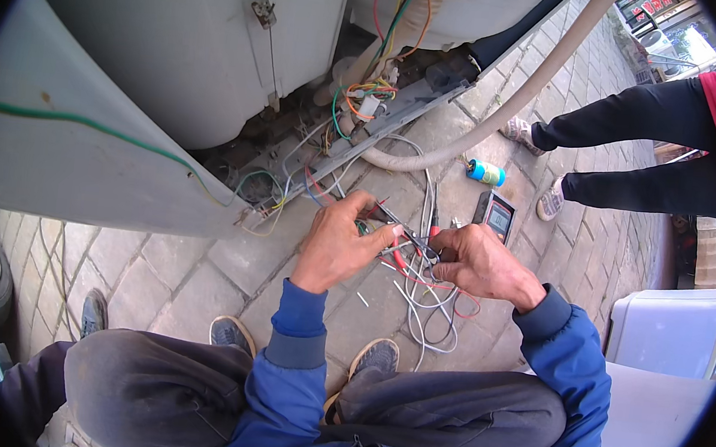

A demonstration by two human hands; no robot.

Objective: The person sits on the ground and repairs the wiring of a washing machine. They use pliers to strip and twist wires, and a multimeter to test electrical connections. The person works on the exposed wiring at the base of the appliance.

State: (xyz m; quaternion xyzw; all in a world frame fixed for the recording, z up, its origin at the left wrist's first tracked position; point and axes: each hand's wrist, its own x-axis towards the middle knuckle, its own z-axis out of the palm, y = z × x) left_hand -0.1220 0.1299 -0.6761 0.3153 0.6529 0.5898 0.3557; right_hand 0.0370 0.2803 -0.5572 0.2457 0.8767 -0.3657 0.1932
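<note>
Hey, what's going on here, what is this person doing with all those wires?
A person squats on a paved floor beside an opened grey appliance with its wiring spilling out. The left hand and right hand meet over a bundle of white and red wires, pinching thin probes or wire ends between the fingers. A meter lies on the floor just beyond the hands, with a small cylinder farther off. Another person's legs show at the right.
</note>
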